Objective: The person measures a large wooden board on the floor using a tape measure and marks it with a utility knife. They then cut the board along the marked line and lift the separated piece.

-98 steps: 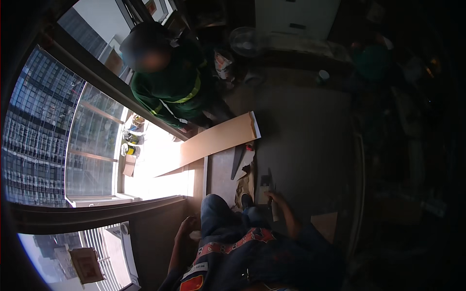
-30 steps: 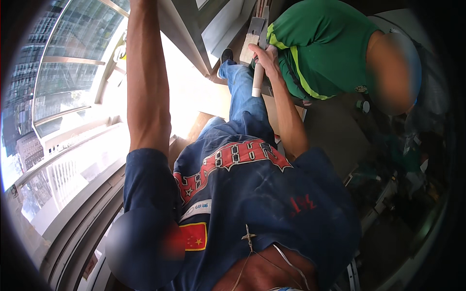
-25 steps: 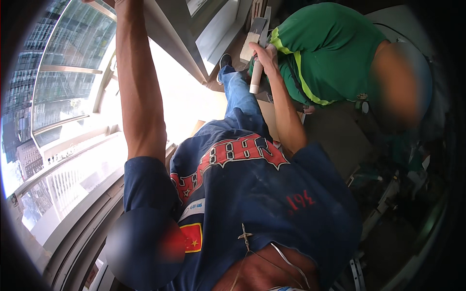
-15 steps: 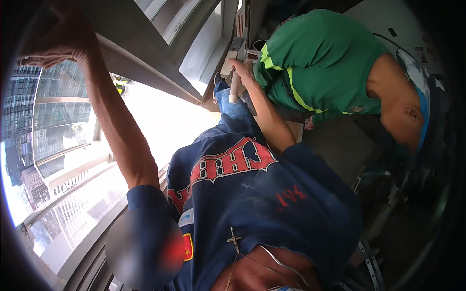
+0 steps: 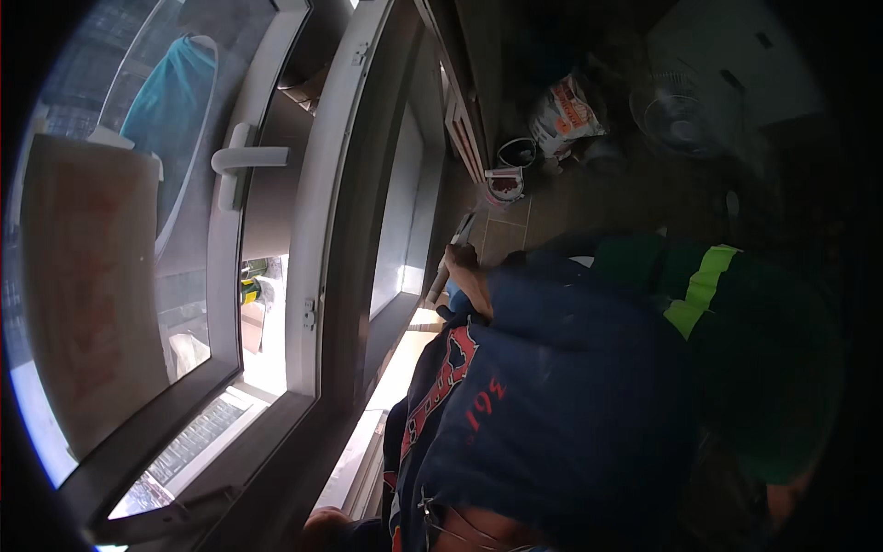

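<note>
Right hand [image 5: 464, 258] is clamped round a hand tool [image 5: 438, 286], pale round handle sticking out below the fist, greyish head above it; exact kind of tool too small and dim to tell. Tool is near picture centre, just right of the window frame [image 5: 354, 212] as seen here. Left hand out of view, so can't tell what it holds or touches; only a bit of bare skin [image 5: 326, 522] shows at the lower edge beside a dark sleeve. Hands not seen together.

Wearer's navy shirt [image 5: 561, 368] with red lettering fills the lower middle, pendant [image 5: 425, 506] hanging at the neck. Co-worker in a dark green top [image 5: 754, 368] with a yellow-green band is just beside, on the right, partly behind the shirt.

Left side: window sash [image 5: 225, 304] with a white lever handle [image 5: 241, 158]. Tan panel [image 5: 92, 285] with faded reddish marks and blue cloth [image 5: 175, 101] show at the glass.

Beyond the tool: red-and-white tub [image 5: 505, 187] on the tiled floor [image 5: 506, 225], black bucket [image 5: 517, 152] behind it, white-and-orange sack [image 5: 567, 115] near that, round fan [image 5: 681, 120] farther right. Long boards [image 5: 464, 138] lean upright left of the tub. Right rim too dark to read.
</note>
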Motion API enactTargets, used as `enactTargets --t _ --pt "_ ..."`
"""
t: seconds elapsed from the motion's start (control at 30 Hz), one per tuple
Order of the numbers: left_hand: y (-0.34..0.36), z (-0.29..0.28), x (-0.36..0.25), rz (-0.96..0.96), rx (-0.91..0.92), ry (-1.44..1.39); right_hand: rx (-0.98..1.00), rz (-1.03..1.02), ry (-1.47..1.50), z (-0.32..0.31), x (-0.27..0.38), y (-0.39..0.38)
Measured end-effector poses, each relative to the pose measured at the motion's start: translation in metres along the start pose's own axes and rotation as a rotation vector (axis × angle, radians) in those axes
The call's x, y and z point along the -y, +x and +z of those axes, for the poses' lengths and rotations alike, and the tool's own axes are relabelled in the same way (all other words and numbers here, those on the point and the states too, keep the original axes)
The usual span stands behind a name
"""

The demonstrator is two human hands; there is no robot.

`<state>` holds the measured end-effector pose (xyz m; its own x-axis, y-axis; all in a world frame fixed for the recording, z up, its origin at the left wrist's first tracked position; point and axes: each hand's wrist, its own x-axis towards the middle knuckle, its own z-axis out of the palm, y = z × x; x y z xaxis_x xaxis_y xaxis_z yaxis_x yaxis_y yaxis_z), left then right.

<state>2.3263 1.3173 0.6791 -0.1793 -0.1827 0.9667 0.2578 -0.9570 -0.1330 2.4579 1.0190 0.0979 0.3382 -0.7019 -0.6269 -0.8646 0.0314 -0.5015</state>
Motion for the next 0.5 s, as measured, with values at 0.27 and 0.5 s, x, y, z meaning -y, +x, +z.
enactTargets --t 0.27,0.5 --pt "-0.038 0.108 -0.071 0.052 0.109 -0.095 0.121 0.059 -0.059 0.017 0.024 0.045" --pt "-0.045 0.113 -0.092 0.048 0.13 -0.08 0.222 -0.144 -0.047 -0.017 0.067 0.072"
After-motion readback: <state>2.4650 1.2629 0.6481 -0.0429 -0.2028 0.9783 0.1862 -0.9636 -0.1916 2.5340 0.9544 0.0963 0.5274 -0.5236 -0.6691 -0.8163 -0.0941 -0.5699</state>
